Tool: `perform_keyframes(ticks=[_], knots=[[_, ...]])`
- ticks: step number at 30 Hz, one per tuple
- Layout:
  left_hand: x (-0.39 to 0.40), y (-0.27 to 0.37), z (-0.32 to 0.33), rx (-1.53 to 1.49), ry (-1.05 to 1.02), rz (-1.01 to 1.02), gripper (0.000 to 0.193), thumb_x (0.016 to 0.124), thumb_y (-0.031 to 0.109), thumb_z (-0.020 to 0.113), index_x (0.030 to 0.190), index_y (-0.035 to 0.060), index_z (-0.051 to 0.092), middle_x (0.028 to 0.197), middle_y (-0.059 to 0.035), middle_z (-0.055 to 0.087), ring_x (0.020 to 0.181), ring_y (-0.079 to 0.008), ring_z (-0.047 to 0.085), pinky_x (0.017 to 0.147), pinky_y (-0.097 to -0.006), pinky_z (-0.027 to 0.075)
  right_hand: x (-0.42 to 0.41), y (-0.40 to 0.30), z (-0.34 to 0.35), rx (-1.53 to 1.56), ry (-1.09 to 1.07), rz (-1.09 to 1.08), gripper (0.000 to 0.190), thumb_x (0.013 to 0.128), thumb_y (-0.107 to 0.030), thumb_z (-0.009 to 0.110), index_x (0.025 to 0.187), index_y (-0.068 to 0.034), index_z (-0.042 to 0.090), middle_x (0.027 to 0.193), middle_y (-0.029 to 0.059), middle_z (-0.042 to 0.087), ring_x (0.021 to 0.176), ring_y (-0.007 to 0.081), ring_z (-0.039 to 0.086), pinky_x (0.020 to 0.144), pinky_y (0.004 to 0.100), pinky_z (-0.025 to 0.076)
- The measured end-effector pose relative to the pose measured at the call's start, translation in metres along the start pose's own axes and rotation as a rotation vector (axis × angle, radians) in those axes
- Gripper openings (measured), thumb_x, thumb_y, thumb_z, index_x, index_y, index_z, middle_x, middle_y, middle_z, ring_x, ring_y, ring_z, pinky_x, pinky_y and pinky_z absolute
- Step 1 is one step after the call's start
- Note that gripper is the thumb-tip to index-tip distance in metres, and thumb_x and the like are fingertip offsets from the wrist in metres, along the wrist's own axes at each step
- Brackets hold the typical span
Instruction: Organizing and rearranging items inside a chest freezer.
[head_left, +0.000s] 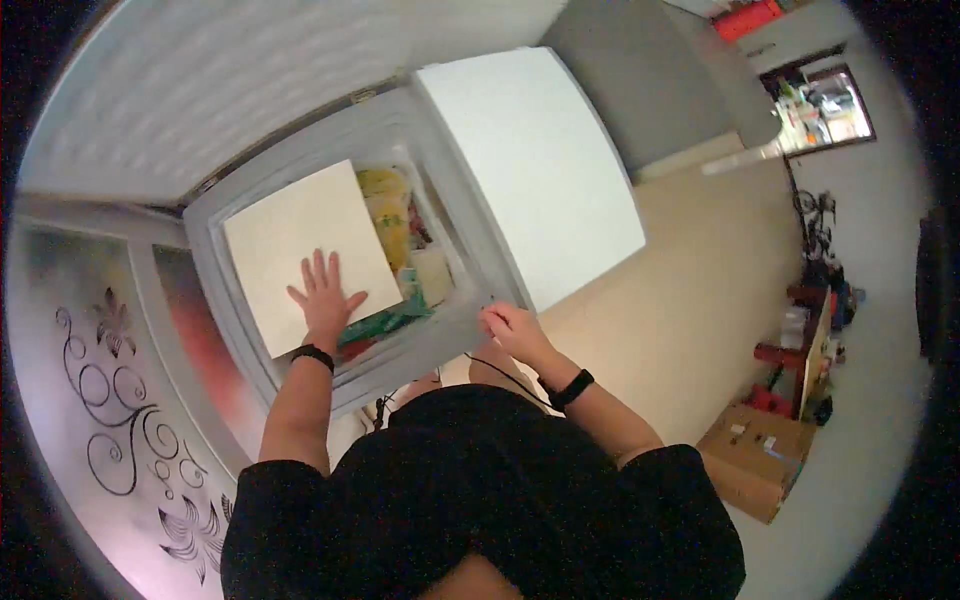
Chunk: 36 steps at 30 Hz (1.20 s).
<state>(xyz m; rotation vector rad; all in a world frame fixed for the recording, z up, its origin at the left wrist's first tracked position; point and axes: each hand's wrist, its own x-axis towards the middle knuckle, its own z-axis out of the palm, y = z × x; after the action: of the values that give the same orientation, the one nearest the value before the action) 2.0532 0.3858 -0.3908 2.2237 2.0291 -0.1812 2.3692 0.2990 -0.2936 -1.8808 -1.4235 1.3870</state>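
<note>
In front of me is an open chest freezer with a grey rim (450, 217). A flat cream board or box (300, 217), its thickness hard to tell, covers the left part of the opening. My left hand (322, 296) lies palm down on it, fingers spread. To its right show bagged goods: a yellow bag (386, 214), a pale block-like pack (433, 276) and green packaging (386, 319). My right hand (514, 330) is curled into a loose fist by the rim's front right corner. I see nothing in it; whether it touches the rim is unclear.
The raised freezer lid (225, 97) stands behind the opening, with hinges along its base. A white top panel (532, 172) adjoins on the right. Decorated panels (127, 390) stand close on the left. A black cord (517, 382) hangs near my right wrist. A cardboard box (757, 457) sits far right.
</note>
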Motion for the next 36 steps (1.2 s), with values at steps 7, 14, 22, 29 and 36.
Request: perform_keyframes(ticks=[7,14,22,29,36], knots=[[0.021,-0.031,-0.026,-0.157,-0.405,0.041,0.092,0.067,0.057,0.063,0.140,0.0229,0.020,0.148,-0.0097,0.007,0.135,-0.0356,0.007,0.093,-0.0697,0.021,-0.011,0.001,-0.034,-0.038,0.016,-0.019,0.018,0.087,-0.016,0.048,0.085,-0.001,0.057,0.072,0.0057,0.059,0.070,0.0125,0.056,0.065,0.0262,0.045],[0.099,-0.004,-0.396,-0.046,1.136,0.214,0.022,0.078,0.012,0.060,0.099,0.0047,0.058,0.097,-0.0160,0.060,0.091,-0.0323,0.055,0.082,-0.0415,0.042,0.019,0.008,-0.062,0.181,-0.054,-0.218,0.019,0.090,-0.015,0.045,0.079,-0.002,0.054,0.065,0.0027,0.054,0.058,0.0090,0.050,0.053,0.0231,0.042],[0.124,0.008,-0.522,0.181,0.813,-0.162,0.049,0.085,0.043,0.051,0.114,0.0032,0.054,0.112,-0.0204,0.054,0.103,-0.0378,0.050,0.086,-0.0464,0.041,0.020,0.015,-0.128,0.283,-0.105,-0.308,0.021,0.089,-0.015,0.044,0.073,-0.002,0.046,0.057,-0.0001,0.041,0.056,0.0068,0.036,0.050,0.0240,0.034],[0.057,0.013,-0.484,0.285,0.605,-0.244,0.054,0.082,0.052,0.050,0.113,0.0085,0.056,0.115,-0.0219,0.053,0.105,-0.0374,0.050,0.087,-0.0455,0.042,0.023,0.022,-0.166,0.407,-0.297,-0.127,0.023,0.090,-0.017,0.043,0.070,-0.006,0.047,0.059,-0.0032,0.040,0.052,0.0049,0.039,0.047,0.0221,0.033],[-0.079,0.075,-0.372,0.130,0.725,0.043,0.034,0.063,0.017,0.070,0.091,0.0056,0.054,0.085,-0.0101,0.053,0.083,-0.0309,0.052,0.072,-0.0396,0.043,0.035,-0.039,-0.142,0.407,-0.803,-0.209,0.019,0.088,-0.020,0.051,0.103,-0.008,0.055,0.078,-0.0020,0.053,0.062,0.0053,0.047,0.055,0.0204,0.041]])
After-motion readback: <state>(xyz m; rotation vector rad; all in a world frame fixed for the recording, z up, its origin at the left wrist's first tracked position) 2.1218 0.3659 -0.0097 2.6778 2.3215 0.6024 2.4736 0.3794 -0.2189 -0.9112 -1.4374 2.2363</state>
